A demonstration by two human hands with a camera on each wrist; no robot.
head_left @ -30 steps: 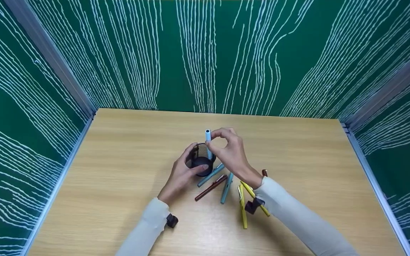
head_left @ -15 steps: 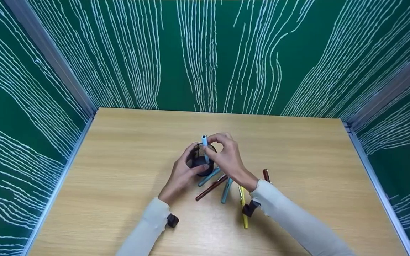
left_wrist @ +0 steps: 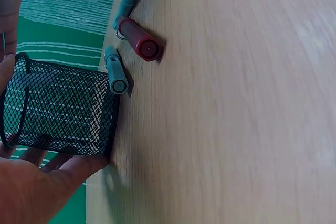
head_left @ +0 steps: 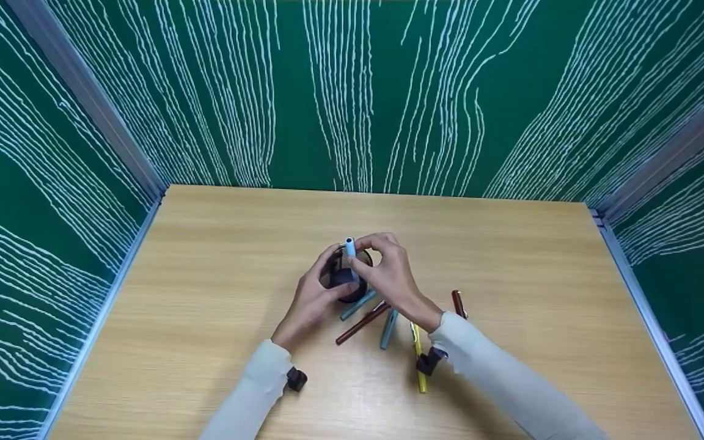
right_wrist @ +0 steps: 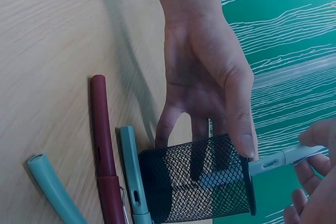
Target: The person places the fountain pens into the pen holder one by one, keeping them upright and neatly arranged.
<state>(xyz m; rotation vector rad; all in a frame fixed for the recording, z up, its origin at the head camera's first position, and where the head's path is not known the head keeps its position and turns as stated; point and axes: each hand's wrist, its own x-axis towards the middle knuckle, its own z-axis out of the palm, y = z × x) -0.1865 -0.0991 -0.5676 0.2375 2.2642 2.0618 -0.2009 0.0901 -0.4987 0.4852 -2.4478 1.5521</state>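
My left hand (head_left: 308, 302) holds a black mesh pen holder (head_left: 346, 281) steady on the table, fingers and thumb curled round its sides. Above its rim, my right hand (head_left: 393, 272) pinches a light blue pen (head_left: 350, 247) between thumb and fingertips. In the right wrist view the lower part of this pen (right_wrist: 270, 163) shows inside the holder through the mesh. Beside the holder lie a teal pen (head_left: 357, 307), a dark red pen (head_left: 358, 327) and a second teal pen (head_left: 388, 333).
A yellow pen (head_left: 419, 360) lies under the right wrist, partly covered by the dark wrist camera (head_left: 430, 360). Another dark red pen (head_left: 458, 302) sticks out beyond the right sleeve. Green walls with white lines (head_left: 291, 91) enclose the wooden table (head_left: 217, 256).
My right hand has moved down and slightly left, lowering the light blue pen further into the holder. A second yellow pen is now hidden by the right sleeve. The left hand stays put.
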